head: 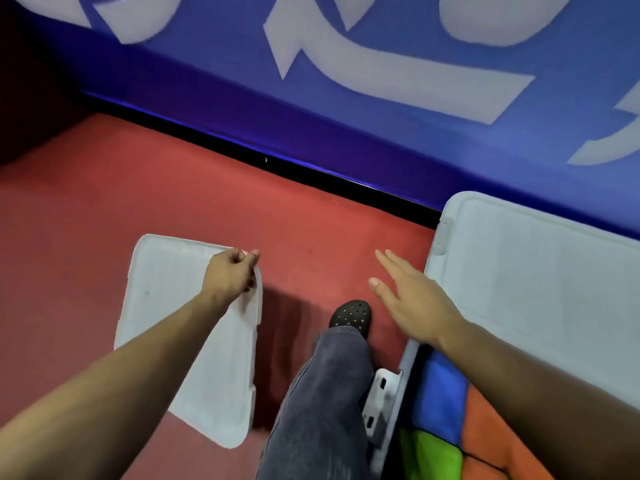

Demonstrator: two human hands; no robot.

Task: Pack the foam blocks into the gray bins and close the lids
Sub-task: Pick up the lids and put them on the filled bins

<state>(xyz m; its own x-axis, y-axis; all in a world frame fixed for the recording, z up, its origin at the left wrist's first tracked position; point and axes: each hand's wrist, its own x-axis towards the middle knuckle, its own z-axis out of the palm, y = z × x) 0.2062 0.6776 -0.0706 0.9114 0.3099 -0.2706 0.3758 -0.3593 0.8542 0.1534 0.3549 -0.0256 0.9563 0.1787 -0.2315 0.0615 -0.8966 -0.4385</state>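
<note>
Left hand [231, 271] pinches one edge of a loose gray lid [166, 296], carried above the red floor [86, 209]. Right hand [412, 299], fingers spread and holding nothing, hovers beside the gray bin [407, 362] with its hinged lid [540, 289] standing open; foam blocks [440, 393] lie inside. Risk: gripped at a single edge, the loose lid could swing, slip, or catch the stepping leg [325, 393] between lid and bin.
</note>
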